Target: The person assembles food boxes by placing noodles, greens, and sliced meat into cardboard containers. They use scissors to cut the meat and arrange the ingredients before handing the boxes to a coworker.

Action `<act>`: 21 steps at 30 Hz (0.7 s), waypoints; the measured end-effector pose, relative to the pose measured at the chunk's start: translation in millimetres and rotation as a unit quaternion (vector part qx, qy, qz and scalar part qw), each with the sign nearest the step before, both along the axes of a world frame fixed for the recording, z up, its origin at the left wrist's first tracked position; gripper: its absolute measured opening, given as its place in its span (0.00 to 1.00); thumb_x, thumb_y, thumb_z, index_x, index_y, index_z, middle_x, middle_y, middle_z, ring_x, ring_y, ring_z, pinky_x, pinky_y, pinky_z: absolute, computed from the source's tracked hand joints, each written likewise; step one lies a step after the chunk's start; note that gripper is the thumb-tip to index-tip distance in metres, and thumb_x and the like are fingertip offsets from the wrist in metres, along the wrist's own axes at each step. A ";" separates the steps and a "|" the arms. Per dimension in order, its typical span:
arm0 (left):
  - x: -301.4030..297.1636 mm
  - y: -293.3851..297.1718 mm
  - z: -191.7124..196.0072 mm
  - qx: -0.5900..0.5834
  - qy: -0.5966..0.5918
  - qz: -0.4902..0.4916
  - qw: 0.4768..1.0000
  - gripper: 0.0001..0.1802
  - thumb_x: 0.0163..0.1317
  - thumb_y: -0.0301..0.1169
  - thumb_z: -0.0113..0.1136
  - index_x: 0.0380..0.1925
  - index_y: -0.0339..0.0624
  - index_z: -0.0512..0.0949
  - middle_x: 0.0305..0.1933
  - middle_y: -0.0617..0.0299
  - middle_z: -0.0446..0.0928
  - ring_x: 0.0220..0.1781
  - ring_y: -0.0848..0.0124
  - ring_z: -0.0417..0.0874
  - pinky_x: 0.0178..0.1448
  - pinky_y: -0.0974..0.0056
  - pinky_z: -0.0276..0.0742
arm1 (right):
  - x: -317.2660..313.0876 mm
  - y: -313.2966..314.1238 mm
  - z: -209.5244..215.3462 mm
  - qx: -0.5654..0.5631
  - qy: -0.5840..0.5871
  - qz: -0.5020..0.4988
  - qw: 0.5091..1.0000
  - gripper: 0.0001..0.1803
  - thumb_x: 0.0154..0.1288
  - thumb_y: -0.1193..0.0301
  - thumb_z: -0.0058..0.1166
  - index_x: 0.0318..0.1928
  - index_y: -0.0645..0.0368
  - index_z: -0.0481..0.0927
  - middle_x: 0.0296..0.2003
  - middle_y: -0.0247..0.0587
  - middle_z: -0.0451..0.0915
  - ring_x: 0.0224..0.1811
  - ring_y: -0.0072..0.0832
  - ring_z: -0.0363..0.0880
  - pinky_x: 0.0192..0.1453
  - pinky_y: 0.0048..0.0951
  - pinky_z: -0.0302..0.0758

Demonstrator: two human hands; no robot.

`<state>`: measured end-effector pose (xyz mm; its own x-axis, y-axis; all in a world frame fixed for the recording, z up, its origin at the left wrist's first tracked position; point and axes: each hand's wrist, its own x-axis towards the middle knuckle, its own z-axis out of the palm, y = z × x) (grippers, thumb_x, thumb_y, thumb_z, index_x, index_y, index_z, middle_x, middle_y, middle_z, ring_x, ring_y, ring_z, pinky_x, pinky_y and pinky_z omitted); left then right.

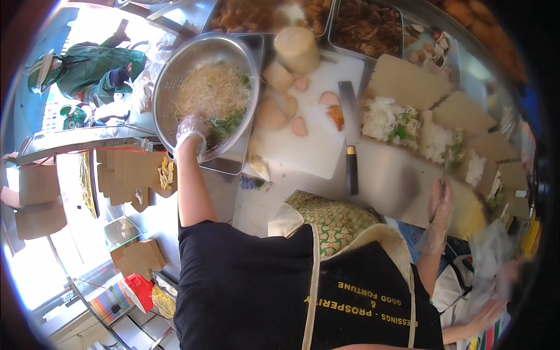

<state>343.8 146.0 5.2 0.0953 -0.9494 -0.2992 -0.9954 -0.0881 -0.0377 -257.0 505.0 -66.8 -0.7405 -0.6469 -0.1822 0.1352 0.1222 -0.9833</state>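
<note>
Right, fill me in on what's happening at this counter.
A person in a black apron is working at a steel counter. Their gloved left hand is down in a metal colander of pale noodles and greens. Their gloved right hand, blurred, is by a row of open cardboard boxes partly filled with white food. A cleaver lies on the white cutting board among sliced pieces.

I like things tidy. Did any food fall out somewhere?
Yes, it seems so. A small clump of noodles lies on the flat cardboard boxes left of the colander, not inside it with the rest. Small scraps also lie on the counter just below the colander.
</note>
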 end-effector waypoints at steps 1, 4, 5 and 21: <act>9.1 -8.3 -4.6 0.022 0.032 -0.011 0.999 0.23 0.52 0.33 0.68 0.51 0.50 0.78 0.42 0.48 0.84 0.48 0.56 0.85 0.53 0.55 0.80 | 5.5 -10.1 4.4 0.015 0.054 0.043 0.998 0.12 0.75 0.67 0.55 0.49 0.63 0.76 0.42 0.35 0.74 0.45 0.24 0.72 0.57 0.26 0.72; 32.8 -35.6 4.5 0.109 0.193 0.113 0.968 0.16 0.55 0.33 0.65 0.45 0.46 0.82 0.38 0.48 0.85 0.48 0.57 0.86 0.53 0.55 0.80 | 19.5 -34.0 13.5 0.106 0.216 0.158 0.958 0.09 0.72 0.72 0.58 0.48 0.61 0.77 0.40 0.34 0.75 0.44 0.22 0.72 0.56 0.24 0.72; 38.0 -42.6 11.6 0.084 0.218 0.120 0.965 0.19 0.54 0.34 0.64 0.47 0.44 0.80 0.40 0.50 0.86 0.46 0.60 0.86 0.50 0.56 0.80 | 25.4 -39.3 16.0 0.130 0.234 0.143 0.953 0.09 0.72 0.72 0.59 0.47 0.61 0.77 0.40 0.33 0.75 0.44 0.21 0.72 0.54 0.24 0.72; 23.1 -53.3 16.0 0.030 0.322 0.062 0.944 0.26 0.59 0.34 0.68 0.59 0.47 0.76 0.45 0.55 0.83 0.41 0.68 0.82 0.44 0.59 0.80 | 104.3 -84.4 48.2 0.194 0.256 0.180 0.930 0.11 0.71 0.67 0.61 0.45 0.59 0.76 0.33 0.29 0.75 0.36 0.16 0.70 0.42 0.19 0.70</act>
<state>366.9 92.7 21.2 -0.0158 -0.9228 -0.3850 -0.7958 -0.2215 0.5636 -152.7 420.6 -18.6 -0.5434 -0.8284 -0.1361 -0.4567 0.4277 -0.7801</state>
